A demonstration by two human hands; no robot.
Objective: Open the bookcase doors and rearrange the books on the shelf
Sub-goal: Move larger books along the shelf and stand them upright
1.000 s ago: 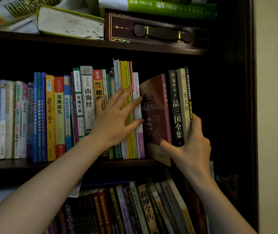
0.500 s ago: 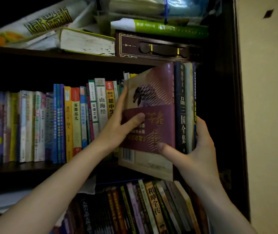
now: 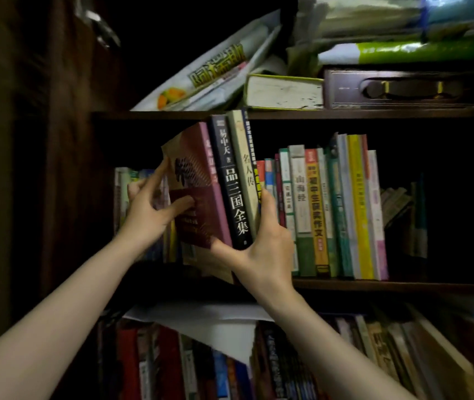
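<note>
The bookcase is standing open, so that step looks done. At the left end of the middle shelf (image 3: pixel 374 285), the left hand (image 3: pixel 146 215) is steadying a maroon book (image 3: pixel 198 180) with loose fingers, parting the row. The right hand (image 3: pixel 261 246) is gripping the carried bundle of books (image 3: pixel 234 183), not yet seated.

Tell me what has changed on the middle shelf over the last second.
The bundle of four books, gripped by the right hand, has left the right end of the row for its left part, in front of the books there. The left hand, earlier flat on the spines, now steadies the maroon cover. The standing row has not moved.
</note>
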